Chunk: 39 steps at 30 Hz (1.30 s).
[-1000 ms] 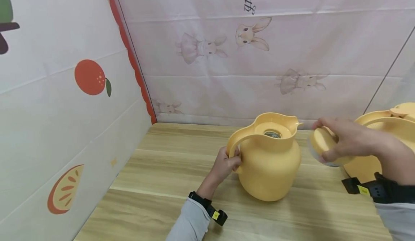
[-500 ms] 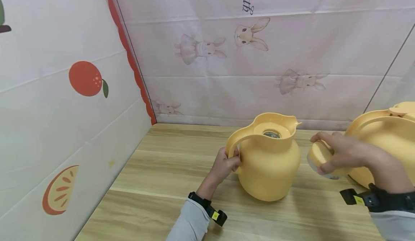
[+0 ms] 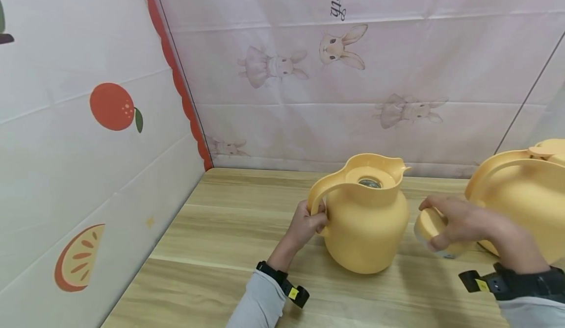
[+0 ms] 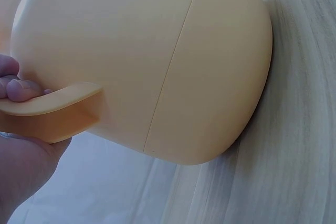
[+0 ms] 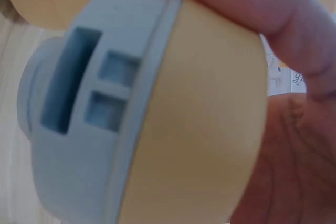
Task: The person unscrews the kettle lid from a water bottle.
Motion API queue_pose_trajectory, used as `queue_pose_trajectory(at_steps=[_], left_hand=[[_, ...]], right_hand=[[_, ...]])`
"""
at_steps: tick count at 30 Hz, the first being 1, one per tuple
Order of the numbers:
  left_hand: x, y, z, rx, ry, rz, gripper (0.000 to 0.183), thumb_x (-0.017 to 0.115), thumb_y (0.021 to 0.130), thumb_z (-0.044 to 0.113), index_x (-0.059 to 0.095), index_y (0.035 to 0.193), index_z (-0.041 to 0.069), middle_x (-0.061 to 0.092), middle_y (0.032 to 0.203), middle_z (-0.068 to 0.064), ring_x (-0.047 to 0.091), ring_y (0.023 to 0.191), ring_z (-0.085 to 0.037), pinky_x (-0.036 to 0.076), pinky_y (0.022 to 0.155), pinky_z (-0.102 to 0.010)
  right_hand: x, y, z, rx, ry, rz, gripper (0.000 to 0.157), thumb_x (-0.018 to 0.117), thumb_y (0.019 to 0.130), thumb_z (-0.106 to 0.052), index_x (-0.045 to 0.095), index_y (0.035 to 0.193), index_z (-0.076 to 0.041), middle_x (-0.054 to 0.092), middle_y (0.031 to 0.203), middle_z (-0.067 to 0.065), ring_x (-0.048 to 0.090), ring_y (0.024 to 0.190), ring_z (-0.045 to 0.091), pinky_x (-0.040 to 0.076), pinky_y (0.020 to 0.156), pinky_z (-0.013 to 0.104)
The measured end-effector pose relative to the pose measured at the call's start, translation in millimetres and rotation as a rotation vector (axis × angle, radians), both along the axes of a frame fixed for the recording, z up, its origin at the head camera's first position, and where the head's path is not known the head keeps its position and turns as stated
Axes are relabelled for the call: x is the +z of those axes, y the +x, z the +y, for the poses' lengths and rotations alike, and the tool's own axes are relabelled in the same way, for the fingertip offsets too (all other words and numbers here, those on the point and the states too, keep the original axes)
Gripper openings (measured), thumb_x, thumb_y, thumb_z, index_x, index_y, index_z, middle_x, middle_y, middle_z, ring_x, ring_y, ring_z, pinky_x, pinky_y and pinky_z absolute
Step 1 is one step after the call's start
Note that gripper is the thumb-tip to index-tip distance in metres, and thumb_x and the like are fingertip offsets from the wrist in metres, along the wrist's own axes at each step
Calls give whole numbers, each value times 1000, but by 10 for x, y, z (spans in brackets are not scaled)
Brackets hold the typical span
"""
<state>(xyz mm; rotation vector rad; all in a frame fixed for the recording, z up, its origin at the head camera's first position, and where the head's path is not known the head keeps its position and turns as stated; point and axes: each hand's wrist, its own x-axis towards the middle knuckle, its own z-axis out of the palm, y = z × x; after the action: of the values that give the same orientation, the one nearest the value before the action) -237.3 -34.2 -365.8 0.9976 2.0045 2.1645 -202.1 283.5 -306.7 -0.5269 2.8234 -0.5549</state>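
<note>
A yellow thermos jug [image 3: 368, 230] stands upright on the wooden table, its round mouth uncovered at the top. My left hand [image 3: 307, 224] grips its handle; in the left wrist view the fingers curl round the handle's lower end [image 4: 58, 100]. To the right of the jug, my right hand [image 3: 461, 222] holds the jug's lid [image 3: 430, 227] above the table, tilted. Seen from the right wrist, that lid [image 5: 194, 114] has a yellow cap and a pale grey underside with slots, with my thumb along its edge.
A second yellow jug [image 3: 525, 195] stands at the right, partly behind my right forearm and cut off by the frame. A fabric backdrop with rabbit prints [image 3: 282, 137] rises behind the wooden table [image 3: 238, 220]. A white wall with fruit pictures [image 3: 145, 181] borders the left.
My right hand has moved down and slightly left with the lid, away from the second jug. The left hand and the jug it grips have stayed in place.
</note>
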Motion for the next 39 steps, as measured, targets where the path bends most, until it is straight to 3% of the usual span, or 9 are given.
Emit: queue_pose_trajectory(at_steps=[7, 13, 18, 25, 32, 39], left_hand=[[-2, -3, 1, -4, -3, 2, 14, 43, 69, -14, 34, 62, -5, 36, 50, -1, 36, 43, -15, 33, 43, -23], [-9, -11, 0, -10, 1, 7, 14, 43, 70, -14, 35, 62, -4, 36, 50, 0, 36, 44, -14, 33, 43, -22], [-8, -6, -1, -13, 4, 2, 14, 43, 70, -14, 35, 63, -5, 36, 50, -1, 36, 44, -15, 33, 43, -22], [6, 2, -6, -13, 4, 6, 15, 43, 70, -15, 34, 62, -6, 36, 50, -2, 36, 44, -15, 33, 43, -22], [1, -4, -12, -12, 3, -2, 15, 43, 70, -15, 34, 63, -6, 36, 50, -3, 36, 44, -15, 33, 43, -22], [-2, -12, -3, -16, -2, 5, 14, 42, 70, -14, 33, 63, -7, 36, 50, -4, 36, 44, -15, 33, 43, -22]], right_hand=[[-56, 1, 6, -7, 3, -13, 75, 79, 57, -33, 45, 117, -4, 51, 84, 5, 46, 70, 18, 41, 56, 33], [-96, 9, 41, 15, 2, 97, 76, 80, 55, -37, 47, 116, -6, 54, 91, 6, 44, 72, 19, 38, 59, 34], [-133, 60, 68, 5, -83, 121, 78, 80, 59, -32, 40, 119, -1, 54, 94, 12, 47, 74, 19, 41, 61, 36], [-184, 116, 109, 3, -235, 112, 98, 81, 60, -27, 24, 135, -2, 52, 98, 20, 50, 76, 22, 44, 59, 38], [-284, 171, 145, -27, -209, 193, 80, 83, 56, -30, 46, 121, -3, 48, 95, 13, 44, 82, 23, 45, 60, 35], [-343, 209, 205, -57, -289, 246, 79, 83, 58, -23, 46, 124, -2, 39, 104, 25, 46, 90, 36, 51, 62, 44]])
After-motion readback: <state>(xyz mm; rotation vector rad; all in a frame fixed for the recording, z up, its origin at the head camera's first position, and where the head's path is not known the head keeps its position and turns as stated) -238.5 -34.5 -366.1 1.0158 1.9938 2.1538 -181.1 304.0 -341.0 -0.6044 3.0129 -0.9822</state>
